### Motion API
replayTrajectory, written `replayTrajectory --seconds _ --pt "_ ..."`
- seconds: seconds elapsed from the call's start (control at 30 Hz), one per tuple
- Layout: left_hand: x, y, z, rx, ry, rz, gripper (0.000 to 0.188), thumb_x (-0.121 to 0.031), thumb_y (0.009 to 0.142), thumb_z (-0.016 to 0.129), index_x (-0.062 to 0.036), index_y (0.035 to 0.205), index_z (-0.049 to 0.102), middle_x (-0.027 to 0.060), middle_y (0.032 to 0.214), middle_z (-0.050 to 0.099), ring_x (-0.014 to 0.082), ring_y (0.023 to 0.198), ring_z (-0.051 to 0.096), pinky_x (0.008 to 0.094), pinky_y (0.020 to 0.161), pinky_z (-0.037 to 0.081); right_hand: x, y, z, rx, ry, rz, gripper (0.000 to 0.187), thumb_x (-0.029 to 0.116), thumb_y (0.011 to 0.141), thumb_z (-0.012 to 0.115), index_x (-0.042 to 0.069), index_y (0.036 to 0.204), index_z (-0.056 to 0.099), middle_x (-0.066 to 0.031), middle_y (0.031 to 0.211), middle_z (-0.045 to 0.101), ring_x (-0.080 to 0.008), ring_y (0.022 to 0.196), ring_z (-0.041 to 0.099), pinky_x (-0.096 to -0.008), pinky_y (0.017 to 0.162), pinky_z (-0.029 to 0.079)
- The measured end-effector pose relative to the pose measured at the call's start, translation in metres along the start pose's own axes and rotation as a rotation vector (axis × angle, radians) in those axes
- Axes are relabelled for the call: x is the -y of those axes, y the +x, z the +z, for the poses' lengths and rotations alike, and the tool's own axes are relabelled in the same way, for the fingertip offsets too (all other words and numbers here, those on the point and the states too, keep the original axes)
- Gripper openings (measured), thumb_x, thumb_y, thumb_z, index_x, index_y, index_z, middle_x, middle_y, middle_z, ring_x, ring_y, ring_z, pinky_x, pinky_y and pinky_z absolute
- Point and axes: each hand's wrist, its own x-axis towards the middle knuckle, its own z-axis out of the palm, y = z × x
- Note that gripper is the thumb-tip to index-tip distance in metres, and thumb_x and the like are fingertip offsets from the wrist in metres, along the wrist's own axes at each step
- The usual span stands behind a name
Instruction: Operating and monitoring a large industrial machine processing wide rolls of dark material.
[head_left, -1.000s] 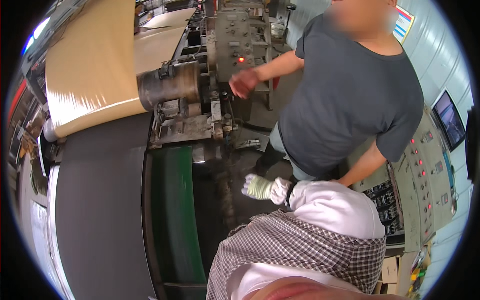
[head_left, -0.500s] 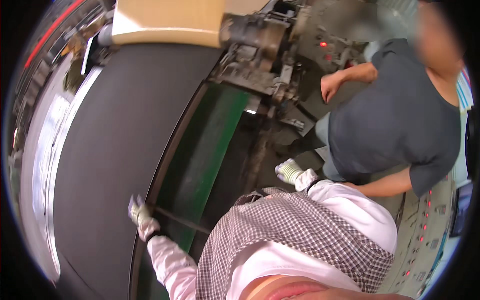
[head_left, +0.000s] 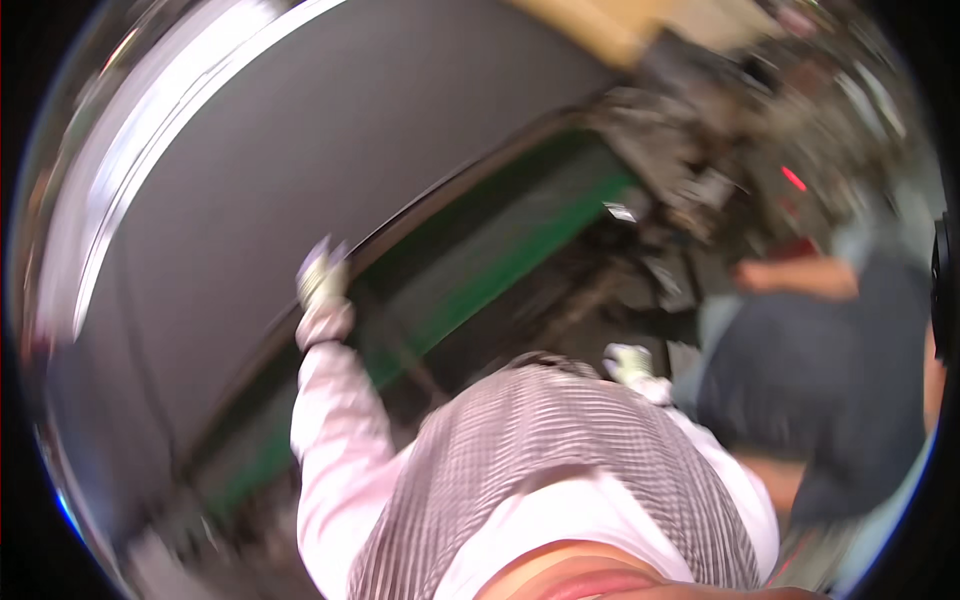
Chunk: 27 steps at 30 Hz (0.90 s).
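Observation:
My left hand [head_left: 323,278], in a pale striped work glove, reaches forward to the near edge of a wide dark grey sheet [head_left: 290,150]. Its fingers point away from me and look spread, with nothing seen in them; whether they touch the sheet is unclear. Beside that edge runs a green belt-like strip [head_left: 520,280]. At my right side, near a co-worker in a dark shirt [head_left: 800,385], hangs my gloved right hand [head_left: 630,363]. Motion blur smears its fingers, and no held thing shows.
A tan roll or sheet [head_left: 590,28] lies at the far end of the dark sheet. Grimy machine parts [head_left: 680,140] stand right of it. A bright shiny band [head_left: 150,150] borders the sheet's far left side. The co-worker stands close on my right.
My view has swung to the left, so the machine and co-worker appear farther right and are blurred. My left hand stays at the sheet's edge; my right stays by my side.

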Motion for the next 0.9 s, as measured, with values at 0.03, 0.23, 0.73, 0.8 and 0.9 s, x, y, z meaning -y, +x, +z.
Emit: replayTrajectory --seconds 0.03,0.23,0.73,0.8,0.9 --pt "0.007 -0.001 -0.005 -0.150 0.174 0.088 0.048 -0.042 0.084 0.058 -0.0103 0.120 0.057 0.0169 0.117 0.059 0.0330 0.112 0.053 0.0421 0.096 0.042 -0.003 0.004 0.002 -0.047 -0.085 -0.013 0.018 0.026 0.075 0.063 0.014 0.088 0.062 -0.0080 0.090 0.065 -0.0304 0.086 0.061 -0.0443 0.072 0.046" --pt "0.109 -0.033 -0.076 -0.170 0.508 -0.483 0.066 -0.055 0.080 0.057 -0.0181 0.133 0.045 0.0188 0.139 0.038 0.0353 0.131 0.032 0.0504 0.108 0.022 -0.043 0.007 0.051 0.251 -0.205 0.275 0.018 0.027 0.076 0.065 0.015 0.089 0.063 -0.0099 0.089 0.066 -0.0293 0.090 0.060 -0.0378 0.082 0.042" --pt "0.224 -0.074 -0.177 -0.087 0.505 -0.866 0.072 -0.063 0.081 0.049 -0.0212 0.139 0.038 0.0158 0.143 0.032 0.0333 0.135 0.024 0.0478 0.110 0.017 -0.119 -0.017 -0.140 -0.004 -0.190 0.377 0.019 0.025 0.076 0.064 0.013 0.091 0.064 -0.0140 0.091 0.065 -0.0297 0.088 0.061 -0.0381 0.082 0.044" --pt "0.238 -0.081 -0.181 -0.017 0.504 -0.810 0.073 -0.060 0.083 0.047 -0.0147 0.139 0.036 0.0179 0.144 0.031 0.0352 0.135 0.023 0.0471 0.110 0.018 -0.115 -0.010 -0.174 0.004 -0.199 0.389 0.019 0.025 0.077 0.064 0.012 0.091 0.064 -0.0144 0.091 0.065 -0.0300 0.088 0.061 -0.0382 0.082 0.044" --pt "0.251 -0.083 -0.178 0.145 0.568 -0.823 0.068 -0.063 0.084 0.043 -0.0256 0.140 0.035 0.0168 0.144 0.032 0.0347 0.134 0.028 0.0471 0.110 0.019 -0.098 0.000 -0.190 -0.038 -0.195 0.394 0.020 0.025 0.077 0.064 0.012 0.091 0.063 -0.0149 0.090 0.065 -0.0304 0.087 0.061 -0.0384 0.081 0.044"
